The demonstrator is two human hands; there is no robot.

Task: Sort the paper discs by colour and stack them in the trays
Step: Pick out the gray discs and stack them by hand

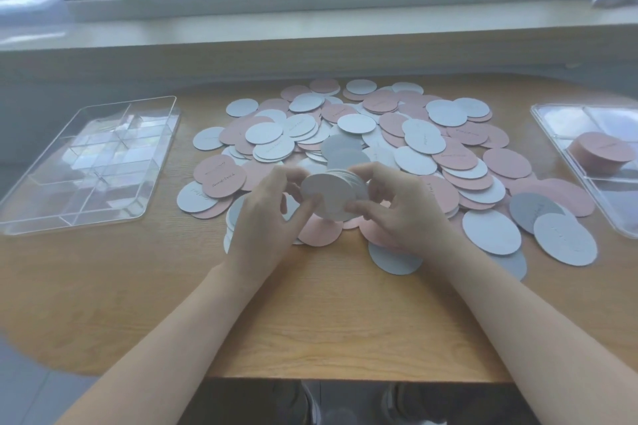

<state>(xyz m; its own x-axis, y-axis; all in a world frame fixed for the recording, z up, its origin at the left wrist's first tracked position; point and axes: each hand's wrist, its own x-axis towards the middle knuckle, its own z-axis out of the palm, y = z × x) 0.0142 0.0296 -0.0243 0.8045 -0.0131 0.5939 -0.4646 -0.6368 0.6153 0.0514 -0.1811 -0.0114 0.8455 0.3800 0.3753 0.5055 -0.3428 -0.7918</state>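
Fingers (303, 209) of the left hand (262, 228) and right hand (397, 210) curl round a white disc stack (328, 197), squaring its edges, probably for the clear tray (89, 162) far left; loose discs (345, 134) lie beyond on the worktop (310, 321), pink stack (600, 152) trayed far right.

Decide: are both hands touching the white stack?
Touching. The head view shows the left hand and right hand gripping the white stack from opposite sides.
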